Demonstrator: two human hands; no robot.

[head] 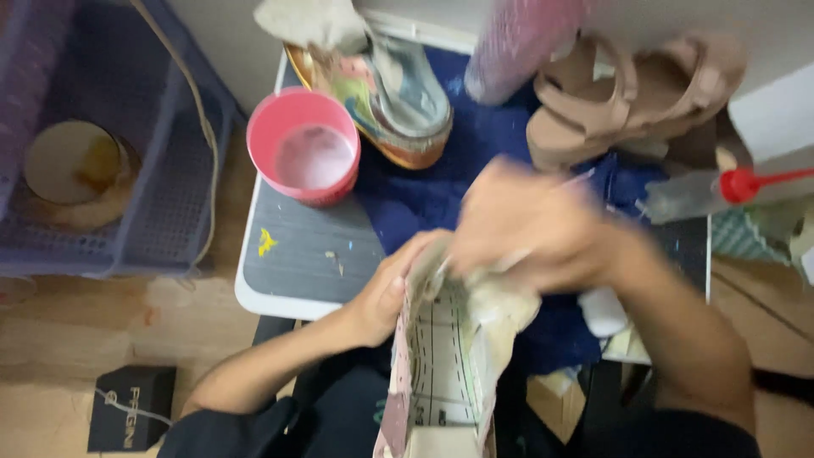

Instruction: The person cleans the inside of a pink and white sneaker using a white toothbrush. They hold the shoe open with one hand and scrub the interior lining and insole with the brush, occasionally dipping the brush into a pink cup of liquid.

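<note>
Shoe (445,373), sole up, sits over the near edge of the bench (297,254), its toe end pointing toward the person's lap and running out of the bottom of the view. Left hand (392,287) clasps the shoe's upper edge, fingers curled round the side; this steadies it with the pale patterned sole turned up to the camera. Right hand (530,225) lies over the far end of the shoe, apparently pressing a crumpled pale cloth (500,297) against it; heavy motion blur means the state of that grip cannot be told.

A blue cloth (441,187) covers the bench under the work. Standing within reach are a pink cup (305,157) of whitish contents, a second colourful shoe (398,89) with a rag on top, a tan sandal (627,93) and a bottle with a red nozzle (729,187). A blue plastic basket (127,144) stands on the floor at the left.

The shoe's upper is hidden. A pink speckled object (517,38) at top is cut off and unidentifiable.
</note>
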